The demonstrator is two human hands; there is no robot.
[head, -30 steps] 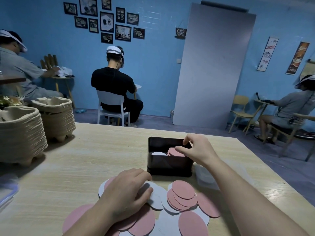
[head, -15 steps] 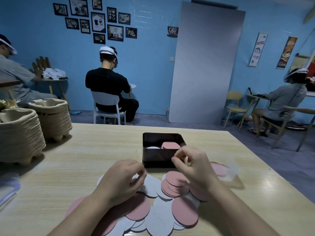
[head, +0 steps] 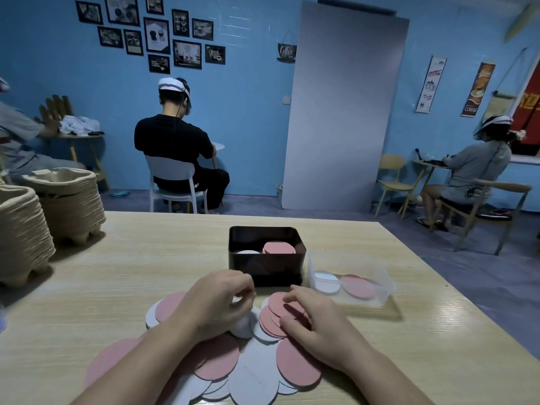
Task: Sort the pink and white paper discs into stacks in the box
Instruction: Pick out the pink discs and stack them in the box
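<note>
A loose pile of pink discs (head: 296, 365) and white discs (head: 252, 375) lies on the table's near edge. Behind it stands the black box (head: 267, 271), holding a pink stack (head: 277, 247) on the right and a lower white stack (head: 247, 252) on the left. My left hand (head: 216, 305) is curled over the pile, its fingers pinching a white disc (head: 244, 327) whose edge is bent up. My right hand (head: 317, 323) lies on a small heap of pink discs (head: 270, 317), thumb and forefinger closed on the top one.
A clear plastic container (head: 377, 293) with one white and one pink disc sits right of the box. Two stacks of pulp trays (head: 67, 206) stand at the table's far left. Other people sit at tables beyond.
My right hand has come back from the box to the pink heap in the pile. My left hand has closed on a white disc and lifted its edge. The view has shifted left, revealing the clear container.
</note>
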